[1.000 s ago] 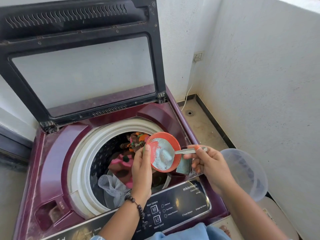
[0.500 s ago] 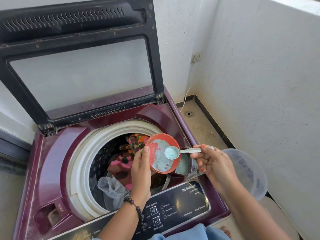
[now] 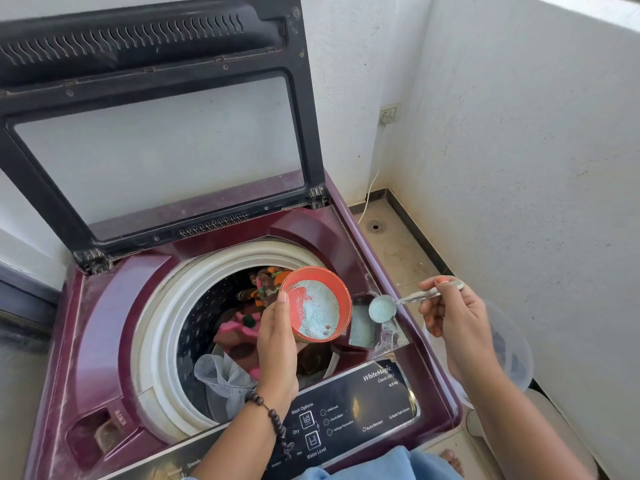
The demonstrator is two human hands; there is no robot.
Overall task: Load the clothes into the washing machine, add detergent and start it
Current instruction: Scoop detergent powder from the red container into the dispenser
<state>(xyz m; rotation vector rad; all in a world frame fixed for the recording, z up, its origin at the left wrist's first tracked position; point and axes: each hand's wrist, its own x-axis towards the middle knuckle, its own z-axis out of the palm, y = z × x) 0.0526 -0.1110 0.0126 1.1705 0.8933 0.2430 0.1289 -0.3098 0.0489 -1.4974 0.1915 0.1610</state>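
A maroon top-load washing machine (image 3: 110,306) stands with its lid (image 3: 152,140) raised. Colourful clothes (image 3: 242,330) lie in the drum. My left hand (image 3: 277,344) grips a tilted orange bowl (image 3: 341,296) of pale blue detergent powder above the drum's right rim. My right hand (image 3: 453,317) pinches a metal spoon (image 3: 382,308) heaped with powder, held over the detergent compartment (image 3: 363,330), which has powder in it.
The control panel (image 3: 349,410) runs along the machine's front edge. A clear plastic tub (image 3: 512,348) sits to the right, behind my right arm. White walls close in at the right and back; a socket (image 3: 388,115), cable and floor drain (image 3: 375,226) are in the corner.
The spoon came out of the bowl loaded with powder and moved right, over the detergent compartment. The bowl stays in my left hand.
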